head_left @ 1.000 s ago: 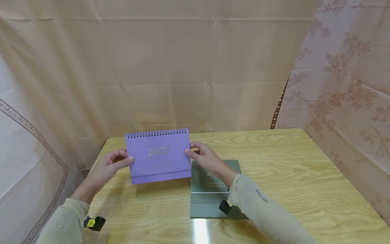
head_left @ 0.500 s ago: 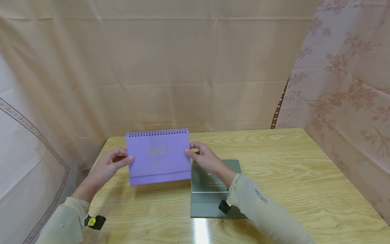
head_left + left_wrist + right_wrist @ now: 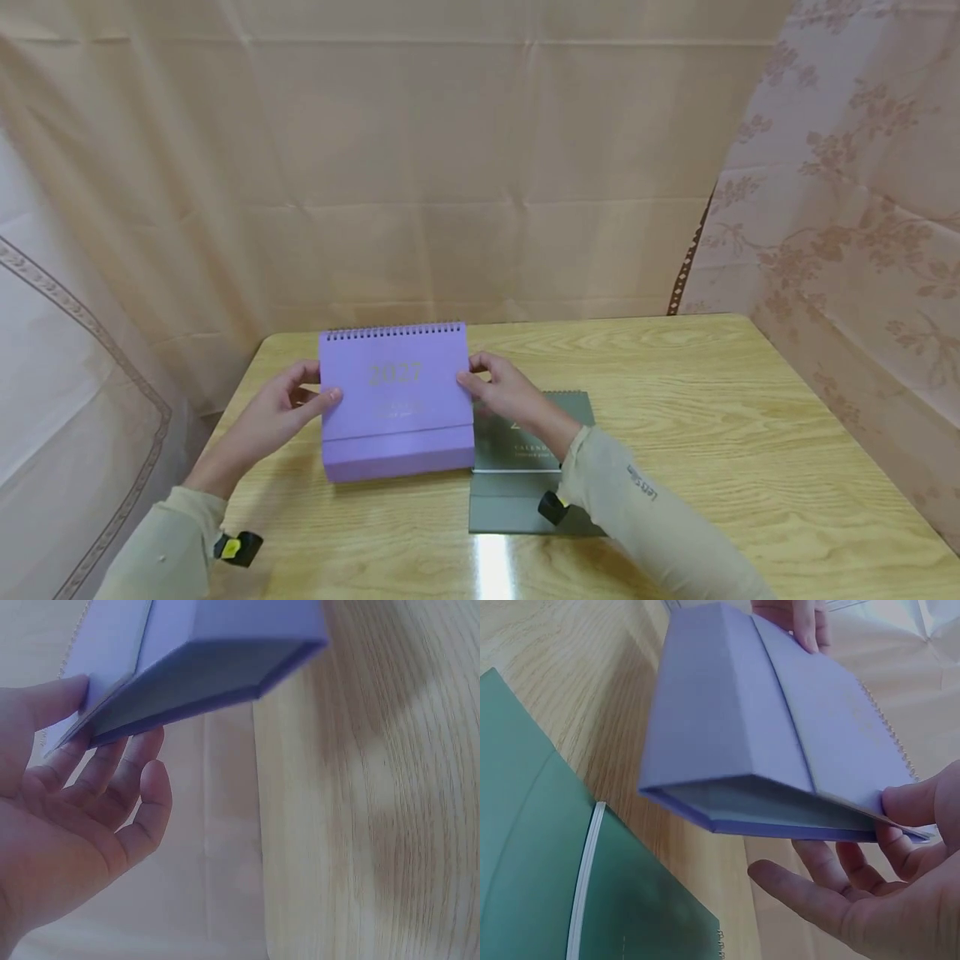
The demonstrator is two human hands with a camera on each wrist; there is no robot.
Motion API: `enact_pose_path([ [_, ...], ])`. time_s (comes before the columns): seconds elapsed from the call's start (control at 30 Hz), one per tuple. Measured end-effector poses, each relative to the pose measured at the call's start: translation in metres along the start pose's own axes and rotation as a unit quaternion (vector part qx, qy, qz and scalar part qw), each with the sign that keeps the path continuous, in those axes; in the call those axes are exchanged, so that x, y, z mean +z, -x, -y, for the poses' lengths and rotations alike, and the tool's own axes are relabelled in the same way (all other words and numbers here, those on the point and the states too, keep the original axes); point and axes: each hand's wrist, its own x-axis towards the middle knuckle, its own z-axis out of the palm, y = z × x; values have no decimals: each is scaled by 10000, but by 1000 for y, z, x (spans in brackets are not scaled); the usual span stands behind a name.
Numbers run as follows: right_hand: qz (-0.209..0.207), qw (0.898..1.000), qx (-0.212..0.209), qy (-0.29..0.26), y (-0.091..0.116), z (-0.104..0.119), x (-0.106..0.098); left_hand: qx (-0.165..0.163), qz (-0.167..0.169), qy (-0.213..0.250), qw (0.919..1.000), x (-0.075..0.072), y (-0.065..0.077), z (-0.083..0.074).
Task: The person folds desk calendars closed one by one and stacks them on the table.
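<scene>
A purple spiral-bound desk calendar (image 3: 397, 408) marked 2027 is held up between both hands above the wooden table. My left hand (image 3: 281, 408) pinches its left edge, thumb on the front cover and fingers behind. At the opposite edge, my right hand (image 3: 506, 390) pinches it the same way. Both wrist views show the stand of the purple calendar (image 3: 697, 712) folded into a hollow triangular shape, its side opening visible. A dark green desk calendar (image 3: 517, 500) lies to the right, partly covered by my right hand and forearm.
The light wooden table (image 3: 712, 433) has rounded far corners. Beige cloth (image 3: 465, 167) hangs behind it, with patterned cloth (image 3: 862, 233) on the right and white cloth (image 3: 67, 375) on the left. Dark cameras sit at both wrists.
The purple calendar has come lower and slightly to the right, its top tilting back so more of its bottom face shows. The left hand moved right with it; the green calendar stayed put.
</scene>
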Motion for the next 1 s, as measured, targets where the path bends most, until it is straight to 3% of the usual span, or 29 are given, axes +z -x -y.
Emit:
enact_pose_path([
  [0.17,6,9999,89,-140,2,2,-1,-106,269,429,9987,-1,1,3],
  [0.3,168,9991,165,-363,3,5,-3,-325,718,1006,9918,-4,2,7],
  [0.4,263,9981,195,-529,4,6,-4,-315,920,1262,9872,-5,3,8],
  [0.73,256,9966,322,-715,3,7,-5,-484,1124,1224,9849,-2,1,7],
  [1.0,416,9939,271,-989,1,5,-5,-478,1265,1596,9779,-4,0,7],
])
